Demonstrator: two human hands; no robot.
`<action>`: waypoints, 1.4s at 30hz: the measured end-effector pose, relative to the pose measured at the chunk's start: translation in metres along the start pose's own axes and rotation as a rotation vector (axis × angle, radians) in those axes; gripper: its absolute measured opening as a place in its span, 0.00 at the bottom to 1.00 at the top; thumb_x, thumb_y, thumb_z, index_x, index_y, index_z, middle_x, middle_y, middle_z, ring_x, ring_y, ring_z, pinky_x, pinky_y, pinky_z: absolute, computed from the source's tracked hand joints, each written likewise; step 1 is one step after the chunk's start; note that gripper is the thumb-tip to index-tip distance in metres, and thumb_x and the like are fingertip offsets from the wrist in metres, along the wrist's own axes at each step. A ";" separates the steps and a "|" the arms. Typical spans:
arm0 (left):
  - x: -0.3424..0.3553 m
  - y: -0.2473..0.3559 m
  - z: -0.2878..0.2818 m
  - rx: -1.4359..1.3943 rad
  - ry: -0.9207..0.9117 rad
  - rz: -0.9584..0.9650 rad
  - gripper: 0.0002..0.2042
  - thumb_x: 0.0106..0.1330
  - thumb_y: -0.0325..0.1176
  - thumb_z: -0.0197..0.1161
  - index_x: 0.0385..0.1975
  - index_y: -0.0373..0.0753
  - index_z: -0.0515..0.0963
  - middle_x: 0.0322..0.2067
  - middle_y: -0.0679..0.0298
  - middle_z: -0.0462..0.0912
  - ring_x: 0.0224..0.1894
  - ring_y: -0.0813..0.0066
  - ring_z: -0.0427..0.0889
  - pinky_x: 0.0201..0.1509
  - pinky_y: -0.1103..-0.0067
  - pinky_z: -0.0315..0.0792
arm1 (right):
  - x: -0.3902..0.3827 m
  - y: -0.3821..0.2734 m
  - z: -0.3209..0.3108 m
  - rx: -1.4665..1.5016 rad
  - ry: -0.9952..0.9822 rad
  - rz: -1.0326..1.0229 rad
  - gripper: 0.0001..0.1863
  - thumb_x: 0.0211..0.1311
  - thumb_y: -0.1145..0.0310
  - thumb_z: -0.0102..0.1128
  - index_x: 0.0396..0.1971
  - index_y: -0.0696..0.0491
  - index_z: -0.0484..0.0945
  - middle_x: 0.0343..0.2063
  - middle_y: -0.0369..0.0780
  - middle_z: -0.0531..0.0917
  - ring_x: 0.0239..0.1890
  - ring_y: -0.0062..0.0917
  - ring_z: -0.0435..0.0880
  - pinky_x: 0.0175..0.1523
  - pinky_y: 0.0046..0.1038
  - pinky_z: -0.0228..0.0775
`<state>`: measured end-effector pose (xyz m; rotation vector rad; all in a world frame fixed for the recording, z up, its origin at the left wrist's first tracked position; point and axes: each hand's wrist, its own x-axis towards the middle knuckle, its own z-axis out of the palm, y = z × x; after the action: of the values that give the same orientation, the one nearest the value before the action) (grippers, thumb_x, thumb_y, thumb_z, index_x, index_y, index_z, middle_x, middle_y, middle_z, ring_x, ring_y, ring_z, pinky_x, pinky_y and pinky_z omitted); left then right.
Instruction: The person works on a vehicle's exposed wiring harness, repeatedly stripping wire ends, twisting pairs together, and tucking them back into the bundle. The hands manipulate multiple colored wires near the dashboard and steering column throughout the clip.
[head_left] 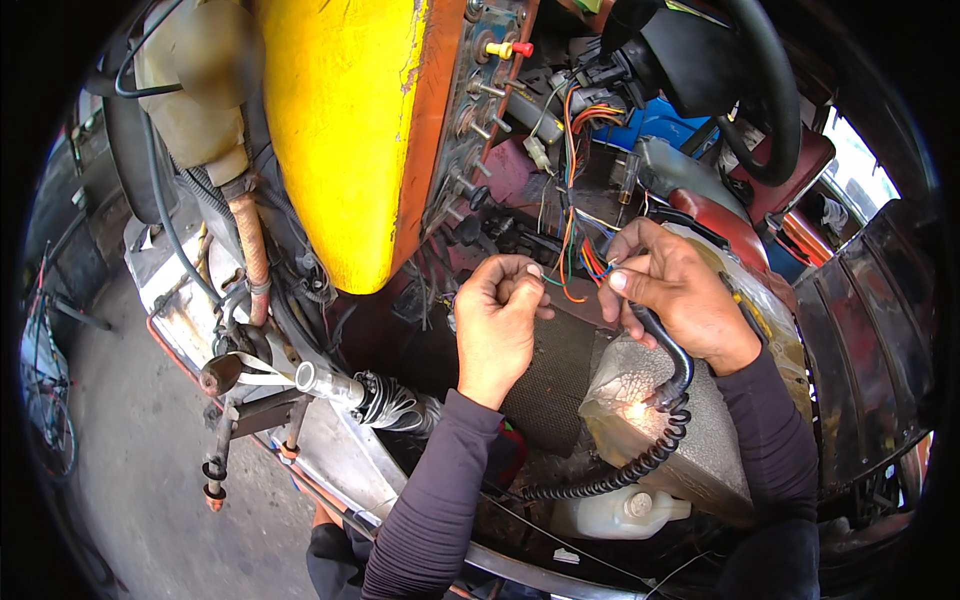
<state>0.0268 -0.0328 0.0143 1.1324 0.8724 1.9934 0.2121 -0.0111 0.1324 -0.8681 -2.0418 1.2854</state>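
A bundle of thin coloured wires (pixel 571 185) hangs down between my hands, its loose orange, green and blue ends spread out. My right hand (pixel 685 295) is closed on some of these wires, thumb and forefinger pinched at the blue and orange ends. To its left, my left hand (pixel 497 325) is closed too, thumb against forefinger. A green wire end lies close by its fingertips, but what is between them is hidden. Just below my right hand runs a black tube leading to a black coiled cord (pixel 640 465).
A yellow and orange panel (pixel 340 130) with toggle switches stands at the upper left. A black steering wheel (pixel 775 100) is at the upper right. A silver padded cover (pixel 690 420) and a whitish plastic jug (pixel 620 513) lie below my right hand. A metal post (pixel 330 383) sticks out at left.
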 end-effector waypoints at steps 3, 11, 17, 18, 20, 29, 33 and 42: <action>0.000 -0.002 -0.001 0.025 -0.003 -0.001 0.08 0.77 0.28 0.60 0.41 0.29 0.80 0.32 0.64 0.82 0.32 0.78 0.84 0.36 0.77 0.83 | -0.004 -0.006 0.002 -0.101 0.082 0.022 0.12 0.76 0.76 0.54 0.54 0.58 0.66 0.27 0.43 0.84 0.17 0.17 0.75 0.20 0.20 0.65; -0.002 0.002 -0.011 0.082 -0.005 0.016 0.10 0.79 0.32 0.60 0.44 0.29 0.80 0.33 0.64 0.83 0.32 0.80 0.83 0.36 0.79 0.82 | -0.038 -0.016 0.025 -0.633 0.119 -0.142 0.08 0.67 0.69 0.64 0.41 0.56 0.81 0.23 0.46 0.82 0.23 0.41 0.82 0.36 0.41 0.75; 0.000 0.004 -0.007 0.119 -0.045 0.025 0.11 0.81 0.33 0.58 0.45 0.30 0.80 0.38 0.64 0.83 0.36 0.79 0.83 0.37 0.78 0.82 | -0.034 0.001 0.040 -0.908 0.120 -0.208 0.12 0.66 0.67 0.65 0.44 0.58 0.81 0.28 0.55 0.85 0.36 0.53 0.87 0.43 0.53 0.76; 0.000 0.005 -0.008 0.118 -0.036 0.024 0.10 0.81 0.32 0.58 0.46 0.30 0.80 0.38 0.64 0.83 0.36 0.79 0.83 0.37 0.79 0.82 | -0.034 0.002 0.040 -0.873 0.097 -0.209 0.12 0.66 0.67 0.65 0.44 0.58 0.81 0.27 0.54 0.85 0.36 0.54 0.87 0.43 0.53 0.76; 0.000 0.008 -0.008 0.113 -0.019 0.024 0.09 0.80 0.31 0.58 0.46 0.30 0.80 0.37 0.63 0.84 0.35 0.80 0.83 0.36 0.80 0.82 | -0.035 0.005 0.038 -0.804 0.054 -0.211 0.12 0.66 0.67 0.66 0.44 0.59 0.81 0.27 0.54 0.85 0.36 0.55 0.87 0.44 0.53 0.77; -0.010 0.016 -0.017 0.269 0.152 -0.014 0.09 0.79 0.29 0.60 0.51 0.33 0.82 0.35 0.67 0.83 0.31 0.84 0.77 0.34 0.82 0.75 | -0.046 0.004 0.050 -0.681 -0.451 -0.131 0.11 0.67 0.66 0.61 0.40 0.58 0.84 0.33 0.53 0.88 0.41 0.51 0.88 0.48 0.48 0.79; -0.032 0.027 -0.035 0.264 0.133 -0.066 0.14 0.80 0.33 0.58 0.54 0.31 0.81 0.30 0.70 0.78 0.28 0.85 0.70 0.32 0.83 0.66 | -0.058 -0.012 0.061 -0.642 -0.598 -0.137 0.11 0.67 0.66 0.62 0.40 0.57 0.84 0.33 0.52 0.88 0.41 0.50 0.88 0.48 0.48 0.79; -0.180 0.161 -0.079 -0.062 0.022 -0.148 0.11 0.81 0.37 0.56 0.46 0.34 0.75 0.27 0.72 0.72 0.22 0.86 0.65 0.22 0.84 0.56 | -0.042 0.017 0.051 -0.717 -0.479 -0.252 0.10 0.65 0.66 0.65 0.36 0.58 0.86 0.34 0.52 0.88 0.43 0.49 0.88 0.48 0.47 0.79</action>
<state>-0.0093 -0.2833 0.0335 0.9843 0.8740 1.9009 0.2042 -0.0661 0.0928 -0.5771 -2.9658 0.6453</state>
